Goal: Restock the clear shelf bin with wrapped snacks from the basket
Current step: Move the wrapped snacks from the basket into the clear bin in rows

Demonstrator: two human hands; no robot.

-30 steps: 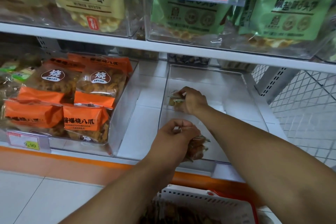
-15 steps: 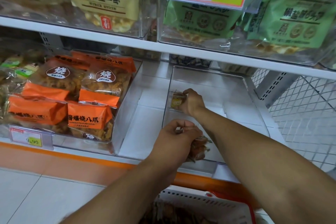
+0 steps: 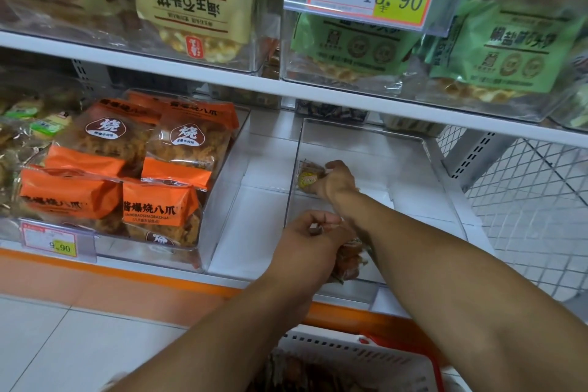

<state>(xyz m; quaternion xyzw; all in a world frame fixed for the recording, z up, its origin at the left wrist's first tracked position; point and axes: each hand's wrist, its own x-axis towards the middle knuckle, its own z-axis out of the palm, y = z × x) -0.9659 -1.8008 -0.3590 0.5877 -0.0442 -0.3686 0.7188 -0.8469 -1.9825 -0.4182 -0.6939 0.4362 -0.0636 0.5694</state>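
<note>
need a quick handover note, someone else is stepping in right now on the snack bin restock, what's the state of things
Right hand: deep in the clear shelf bin, holding a wrapped snack against its left wall.
Left hand: at the bin's front edge, gripping a bunch of wrapped snacks.
Basket: on the floor below the shelf, more snacks inside.
Done: hardly anything; apart from what the hands hold, the bin looks bare.
Left: set down both handfuls, then keep loading from the basket.
</note>
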